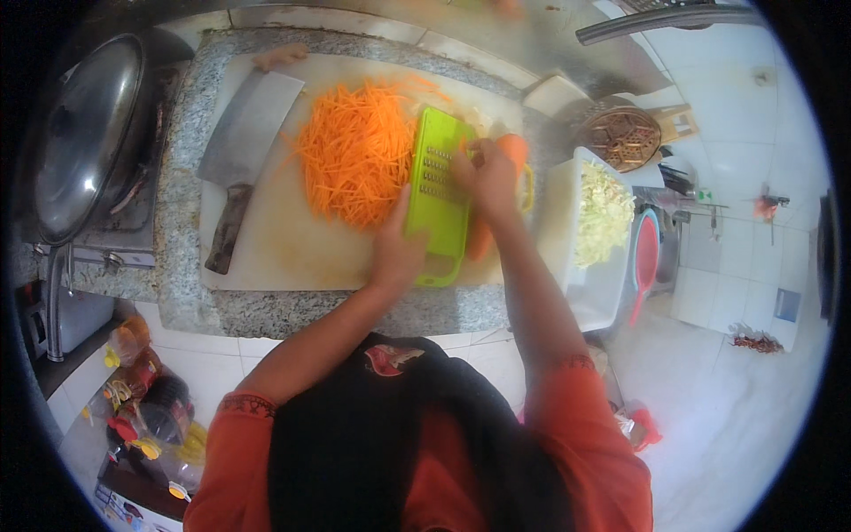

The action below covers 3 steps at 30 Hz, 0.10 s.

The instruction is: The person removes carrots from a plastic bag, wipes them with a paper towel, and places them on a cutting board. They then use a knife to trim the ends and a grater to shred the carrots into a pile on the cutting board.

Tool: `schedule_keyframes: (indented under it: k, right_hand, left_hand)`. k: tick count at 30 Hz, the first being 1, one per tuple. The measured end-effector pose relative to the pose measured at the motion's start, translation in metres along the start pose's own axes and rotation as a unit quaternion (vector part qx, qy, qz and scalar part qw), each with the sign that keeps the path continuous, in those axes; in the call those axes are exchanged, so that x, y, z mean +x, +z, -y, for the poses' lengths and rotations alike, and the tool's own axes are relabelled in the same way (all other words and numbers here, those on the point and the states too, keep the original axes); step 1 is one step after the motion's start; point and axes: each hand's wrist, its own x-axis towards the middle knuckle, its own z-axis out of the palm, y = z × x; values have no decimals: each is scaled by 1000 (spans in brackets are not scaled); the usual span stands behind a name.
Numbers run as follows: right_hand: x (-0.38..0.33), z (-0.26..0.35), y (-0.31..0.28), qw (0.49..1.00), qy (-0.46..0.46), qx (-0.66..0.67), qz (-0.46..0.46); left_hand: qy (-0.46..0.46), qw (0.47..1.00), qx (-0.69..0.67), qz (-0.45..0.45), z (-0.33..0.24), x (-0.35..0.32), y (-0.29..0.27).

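A bright green grater (441,239) is tilted over the white cutting board (284,257). My left hand (396,248) grips its left edge, the thumb lying along the frame. Over the rows of grating holes, my right hand (486,182) is closed, with a bit of orange carrot showing at the fingertips; most of that piece is hidden. Beside the grater on the left rises a big heap of shredded carrot (359,155). Whole carrots (512,149) lie on the board to the right, partly covered by my right hand and the grater.
A cleaver (251,129) lies at the board's left, near a piece of ginger (280,56). Further left a lidded pan (93,142) sits on the stove. On the right are a white tub (596,288) of chopped pale vegetable (603,217) and a red strainer (648,253). Bottles (164,408) stand low left.
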Motion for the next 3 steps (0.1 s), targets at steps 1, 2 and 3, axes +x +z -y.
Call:
schedule_keyframes:
  k: [1,2,3]
  right_hand:
    - [-5,-1,-3,999,21,33,12]
    - [-7,-3,-4,1000,11,22,1]
    - [-7,-7,-5,1000,1,11,-9]
  left_hand:
    - [9,1000,8,0,2,0,0]
    - [18,1000,19,2,3,0,0]
    - [26,999,30,4,3,0,0]
